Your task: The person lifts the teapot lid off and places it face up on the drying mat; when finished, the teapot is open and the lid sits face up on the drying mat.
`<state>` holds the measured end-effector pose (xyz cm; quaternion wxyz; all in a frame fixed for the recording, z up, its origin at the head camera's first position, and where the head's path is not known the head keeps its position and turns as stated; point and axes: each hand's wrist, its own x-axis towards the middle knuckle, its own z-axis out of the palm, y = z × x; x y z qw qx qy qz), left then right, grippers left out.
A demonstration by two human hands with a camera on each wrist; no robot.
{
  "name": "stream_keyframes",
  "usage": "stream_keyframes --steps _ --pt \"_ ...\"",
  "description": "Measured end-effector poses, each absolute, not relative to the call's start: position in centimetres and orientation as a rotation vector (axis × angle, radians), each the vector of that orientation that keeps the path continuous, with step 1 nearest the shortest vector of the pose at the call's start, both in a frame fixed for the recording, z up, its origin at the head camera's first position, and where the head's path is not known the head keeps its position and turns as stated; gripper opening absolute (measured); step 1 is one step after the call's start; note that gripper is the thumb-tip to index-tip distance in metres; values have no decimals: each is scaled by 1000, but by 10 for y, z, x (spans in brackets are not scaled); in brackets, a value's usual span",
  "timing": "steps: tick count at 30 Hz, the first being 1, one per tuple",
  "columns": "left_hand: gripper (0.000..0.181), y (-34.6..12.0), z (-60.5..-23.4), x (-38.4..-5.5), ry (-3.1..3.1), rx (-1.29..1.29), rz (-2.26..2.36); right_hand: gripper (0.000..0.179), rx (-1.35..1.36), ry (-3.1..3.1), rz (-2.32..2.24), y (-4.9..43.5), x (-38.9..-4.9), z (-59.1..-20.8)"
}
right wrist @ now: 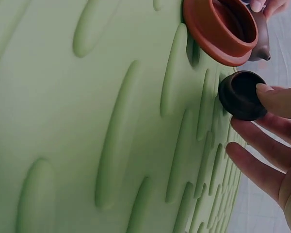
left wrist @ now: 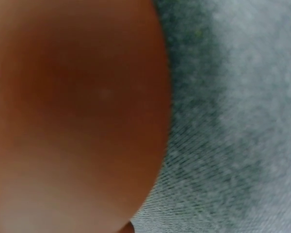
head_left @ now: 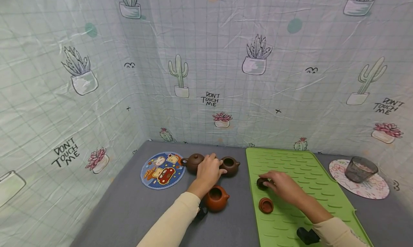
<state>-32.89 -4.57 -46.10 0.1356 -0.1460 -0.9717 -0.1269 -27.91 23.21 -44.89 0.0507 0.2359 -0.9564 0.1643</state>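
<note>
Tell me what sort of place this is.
Probably a makeshift sheeted booth: a wrinkled cactus-print sheet walls in a grey table bearing an orange teapot and a green mat.

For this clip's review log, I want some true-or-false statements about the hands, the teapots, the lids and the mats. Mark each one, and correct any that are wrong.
1. The right hand holds a dark lid at the green mat. True.
2. The orange teapot has its lid on. False: it is open, and an orange lid lies on the green mat.
3. The grey cup stands on the pink-and-white round mat. True.
4. The left hand is over the green mat. False: it is at the open brown teapot.
5. The blue round mat lies to the left of the teapots in the head view. True.
</note>
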Motion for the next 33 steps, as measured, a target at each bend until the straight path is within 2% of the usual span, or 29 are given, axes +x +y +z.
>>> stream_keyframes --steps 10,20,33 --pt "44 -51 -468 -328 -2775 -423 -420 30 673 -2922 541 234 -283 -454" --pt "45 -50 -467 -330 -2761 -429 -435 49 645 -2922 469 236 -283 -458" --pt "45 -48 -467 -328 -2771 -438 -400 51 660 -2871 369 236 -285 -464"
